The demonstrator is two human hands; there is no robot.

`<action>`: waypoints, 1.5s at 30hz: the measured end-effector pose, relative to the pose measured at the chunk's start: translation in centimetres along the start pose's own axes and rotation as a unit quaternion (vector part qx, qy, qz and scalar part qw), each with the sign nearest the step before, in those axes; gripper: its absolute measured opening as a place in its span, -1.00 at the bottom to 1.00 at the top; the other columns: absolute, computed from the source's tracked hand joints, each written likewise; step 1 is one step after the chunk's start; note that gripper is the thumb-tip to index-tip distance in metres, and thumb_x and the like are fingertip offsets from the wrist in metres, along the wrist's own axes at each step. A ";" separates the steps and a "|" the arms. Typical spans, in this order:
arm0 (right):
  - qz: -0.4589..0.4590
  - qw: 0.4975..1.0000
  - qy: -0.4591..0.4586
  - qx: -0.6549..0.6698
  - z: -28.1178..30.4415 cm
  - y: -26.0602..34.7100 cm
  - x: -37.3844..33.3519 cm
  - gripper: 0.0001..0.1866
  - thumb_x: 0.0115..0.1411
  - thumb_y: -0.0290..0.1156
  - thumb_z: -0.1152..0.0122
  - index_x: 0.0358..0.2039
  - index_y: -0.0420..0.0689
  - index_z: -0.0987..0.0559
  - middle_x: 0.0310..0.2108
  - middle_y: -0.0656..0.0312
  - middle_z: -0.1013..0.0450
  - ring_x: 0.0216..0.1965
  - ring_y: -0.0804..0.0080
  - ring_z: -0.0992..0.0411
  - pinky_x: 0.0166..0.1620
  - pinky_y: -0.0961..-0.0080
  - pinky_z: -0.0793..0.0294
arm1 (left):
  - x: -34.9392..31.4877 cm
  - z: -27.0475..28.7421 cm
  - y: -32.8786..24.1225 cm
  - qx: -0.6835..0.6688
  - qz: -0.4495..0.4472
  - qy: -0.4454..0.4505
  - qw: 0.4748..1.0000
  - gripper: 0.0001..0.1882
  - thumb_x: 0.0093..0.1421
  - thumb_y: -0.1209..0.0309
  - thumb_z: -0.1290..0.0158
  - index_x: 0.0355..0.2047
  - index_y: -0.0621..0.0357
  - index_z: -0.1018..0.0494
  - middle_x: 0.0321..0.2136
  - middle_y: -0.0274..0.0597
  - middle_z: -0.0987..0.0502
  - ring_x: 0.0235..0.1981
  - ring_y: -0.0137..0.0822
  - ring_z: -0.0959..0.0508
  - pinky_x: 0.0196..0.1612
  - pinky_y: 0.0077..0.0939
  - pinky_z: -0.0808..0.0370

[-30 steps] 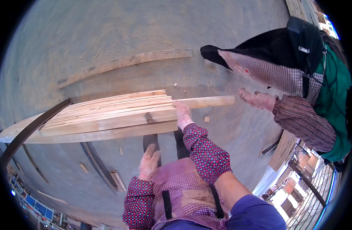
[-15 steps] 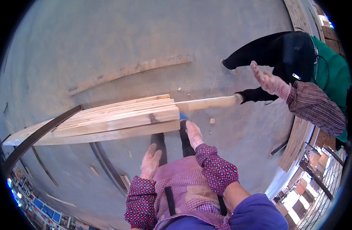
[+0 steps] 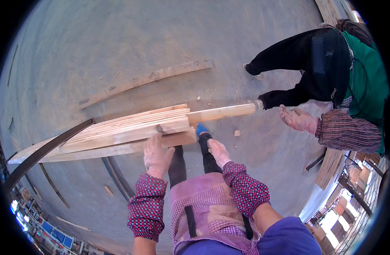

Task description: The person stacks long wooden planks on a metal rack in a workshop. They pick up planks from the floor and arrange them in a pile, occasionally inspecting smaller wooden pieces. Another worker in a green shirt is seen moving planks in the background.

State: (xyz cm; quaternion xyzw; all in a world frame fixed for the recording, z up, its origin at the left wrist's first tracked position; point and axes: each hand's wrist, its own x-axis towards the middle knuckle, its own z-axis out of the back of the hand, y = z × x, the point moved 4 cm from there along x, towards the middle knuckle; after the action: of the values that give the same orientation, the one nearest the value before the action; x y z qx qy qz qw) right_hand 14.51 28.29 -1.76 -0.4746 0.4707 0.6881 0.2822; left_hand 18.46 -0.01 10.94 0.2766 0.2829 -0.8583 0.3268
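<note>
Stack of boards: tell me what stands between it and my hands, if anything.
Nothing visible blocks your left hand from the stack of boards; it overlaps the near side in view, though contact is unclear. Between your right hand and the stack's end shows a blue shoe, apparently lower down, so probably no obstacle.

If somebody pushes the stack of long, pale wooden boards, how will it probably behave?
The stack of long, pale wooden boards is probably heavy, having many layers. Its uneven ends suggest boards might slip. Flat sides make rolling unlikely.
</note>
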 end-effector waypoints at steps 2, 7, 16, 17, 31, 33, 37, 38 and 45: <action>0.002 0.998 0.008 0.054 -0.8 0.3 0.1 -0.68 0.28 -0.17 -0.02 -0.16 -0.15 -0.53 -0.38 0.40 -0.37 -0.41 0.62 -0.27 -0.31 0.61 -0.29 | 1.3 0.9 -1.1 0.133 -0.052 -0.057 0.988 0.05 -0.09 0.00 -0.28 0.30 0.18 -0.04 0.24 0.03 -0.18 0.30 -0.04 -0.12 0.36 -0.12 0.05; 0.015 1.000 -0.002 -0.015 -3.1 0.3 2.3 -0.47 0.24 0.00 0.04 0.01 -0.16 -0.50 -0.04 0.14 -0.49 -0.01 0.33 -0.42 0.05 0.41 -0.32 | 5.9 0.9 0.1 0.255 -0.105 -0.026 0.961 0.11 -0.18 -0.21 -0.21 0.27 0.18 -0.10 0.20 -0.02 -0.20 0.25 -0.04 -0.16 0.33 0.02 0.12; 0.004 0.995 -0.078 0.064 -6.7 -0.9 3.4 -0.55 0.16 -0.02 -0.07 -0.13 -0.10 -0.57 -0.27 0.27 -0.48 -0.27 0.46 -0.43 -0.20 0.44 -0.41 | 8.9 0.2 1.3 0.228 -0.097 0.100 0.964 -0.09 -0.17 0.08 -0.31 0.21 0.05 -0.23 0.11 -0.16 -0.38 0.18 -0.14 -0.31 0.28 -0.25 -0.14; 0.009 0.995 -0.086 0.053 -6.9 -0.8 3.3 -0.54 0.16 -0.02 -0.07 -0.11 -0.10 -0.58 -0.26 0.26 -0.48 -0.26 0.47 -0.43 -0.21 0.44 -0.41 | 8.9 0.3 1.3 0.227 -0.104 0.102 0.963 -0.11 -0.17 0.09 -0.31 0.19 0.03 -0.25 0.11 -0.17 -0.38 0.18 -0.15 -0.31 0.27 -0.26 -0.16; -0.003 0.995 -0.071 -0.076 -6.4 1.5 -0.3 -0.52 0.21 -0.01 0.06 -0.14 -0.15 -0.56 -0.22 0.18 -0.50 -0.19 0.38 -0.41 -0.10 0.43 -0.34 | 8.3 1.8 0.9 0.265 -0.105 0.099 0.953 -0.17 -0.13 0.03 -0.21 0.18 -0.01 -0.28 0.16 -0.19 -0.32 0.18 -0.14 -0.28 0.30 -0.13 -0.05; 0.013 0.982 -0.082 -0.168 -5.2 2.8 -1.5 -0.54 0.20 -0.02 0.04 -0.16 -0.13 -0.57 -0.25 0.24 -0.51 -0.25 0.49 -0.42 -0.13 0.48 -0.36 | 8.0 2.5 0.5 0.278 -0.057 0.076 0.956 -0.08 -0.08 -0.04 -0.18 0.24 0.11 -0.18 0.23 -0.10 -0.21 0.26 -0.13 -0.18 0.32 -0.09 0.03; 0.003 0.985 -0.047 -0.169 -1.6 4.2 0.0 -0.52 0.19 0.00 0.07 -0.13 -0.10 -0.56 -0.22 0.15 -0.53 -0.19 0.34 -0.43 -0.07 0.38 -0.36 | 7.8 0.6 1.5 0.223 0.007 0.065 0.973 0.04 0.01 -0.14 -0.10 0.32 0.24 0.03 0.32 0.01 -0.05 0.36 -0.10 0.00 0.36 -0.07 0.12; -0.010 0.970 -0.042 -0.237 -1.3 7.2 0.2 -0.52 0.19 -0.01 0.06 -0.13 -0.11 -0.56 -0.20 0.14 -0.53 -0.18 0.31 -0.44 -0.06 0.35 -0.36 | 7.7 0.9 1.6 0.176 0.031 0.089 0.980 0.04 0.03 -0.15 -0.08 0.33 0.23 0.05 0.33 0.01 -0.02 0.37 -0.08 0.02 0.36 -0.06 0.13; 0.029 0.948 -0.015 -0.316 1.2 18.5 8.6 -0.60 0.17 -0.08 -0.01 -0.35 -0.21 -0.55 -0.44 0.19 -0.48 -0.41 0.33 -0.43 -0.35 0.32 -0.38 | 6.5 -0.3 6.3 -0.081 0.162 0.006 0.983 -0.31 -0.01 -0.01 -0.12 -0.01 0.29 -0.34 -0.07 0.16 -0.47 -0.01 0.07 -0.47 0.07 -0.12 -0.39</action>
State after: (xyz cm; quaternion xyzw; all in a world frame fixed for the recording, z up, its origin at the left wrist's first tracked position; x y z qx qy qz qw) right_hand -4.77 21.52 -2.49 -0.5150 0.2386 0.8166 0.1048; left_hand 18.97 -6.32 4.53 0.2963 0.3050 -0.7663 0.4817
